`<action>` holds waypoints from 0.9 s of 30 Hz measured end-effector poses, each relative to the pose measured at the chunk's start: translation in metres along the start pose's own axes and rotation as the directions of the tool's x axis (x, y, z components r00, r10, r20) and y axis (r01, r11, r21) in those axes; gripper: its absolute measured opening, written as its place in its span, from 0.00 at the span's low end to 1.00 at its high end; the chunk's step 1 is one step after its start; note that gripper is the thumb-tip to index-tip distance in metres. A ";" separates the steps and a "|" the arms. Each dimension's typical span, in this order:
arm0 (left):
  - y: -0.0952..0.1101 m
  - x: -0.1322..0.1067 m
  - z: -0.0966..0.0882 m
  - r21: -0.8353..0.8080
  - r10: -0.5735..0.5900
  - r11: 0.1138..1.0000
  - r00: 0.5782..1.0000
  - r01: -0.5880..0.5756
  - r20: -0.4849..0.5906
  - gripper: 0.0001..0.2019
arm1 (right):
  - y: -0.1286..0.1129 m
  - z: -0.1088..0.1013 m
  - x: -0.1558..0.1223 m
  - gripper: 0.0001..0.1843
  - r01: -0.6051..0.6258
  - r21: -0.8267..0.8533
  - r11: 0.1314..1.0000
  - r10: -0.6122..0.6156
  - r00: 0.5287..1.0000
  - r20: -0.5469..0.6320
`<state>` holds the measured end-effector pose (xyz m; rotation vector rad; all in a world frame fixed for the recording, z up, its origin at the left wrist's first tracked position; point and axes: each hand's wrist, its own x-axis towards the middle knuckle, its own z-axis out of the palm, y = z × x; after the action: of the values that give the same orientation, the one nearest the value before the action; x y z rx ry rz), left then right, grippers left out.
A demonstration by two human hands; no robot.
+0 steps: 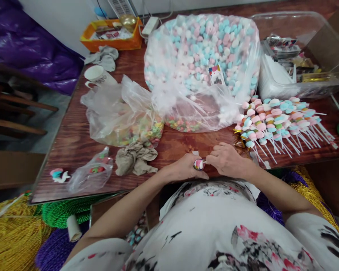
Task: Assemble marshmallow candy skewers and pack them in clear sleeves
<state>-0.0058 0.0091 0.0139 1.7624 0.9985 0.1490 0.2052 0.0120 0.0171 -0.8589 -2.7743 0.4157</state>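
Note:
Near the table's front edge, my left hand [183,168] is closed around a marshmallow skewer [198,164], which shows pink and white inside what looks like a small printed wrapper. My right hand [226,160] meets it from the right, fingers pinched at the skewer's end, on what seems to be its thin stick. Most of the skewer is hidden by my fingers. To the right lies a pile of marshmallow skewers [274,119] in pink, blue and white, their white sticks pointing towards me. Behind my hands sits a large clear bag of marshmallows [206,49].
A bag of colourful gummies [121,116] and a crumpled cloth [136,158] lie left of my hands. Further left are a small plastic bag [92,171] and a mug [100,76]. A clear plastic bin [299,88] and an orange tray [110,43] stand at the back.

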 end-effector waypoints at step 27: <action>0.016 -0.007 -0.032 0.105 0.041 0.993 0.997 -0.047 0.062 0.17 | -0.006 0.033 -0.020 0.09 -0.161 0.455 0.876 0.335 0.882 -0.332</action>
<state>-0.0183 0.0254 0.0438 1.8759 0.9396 0.0711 0.2085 -0.0111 -0.0145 -1.0588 -2.0915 0.7489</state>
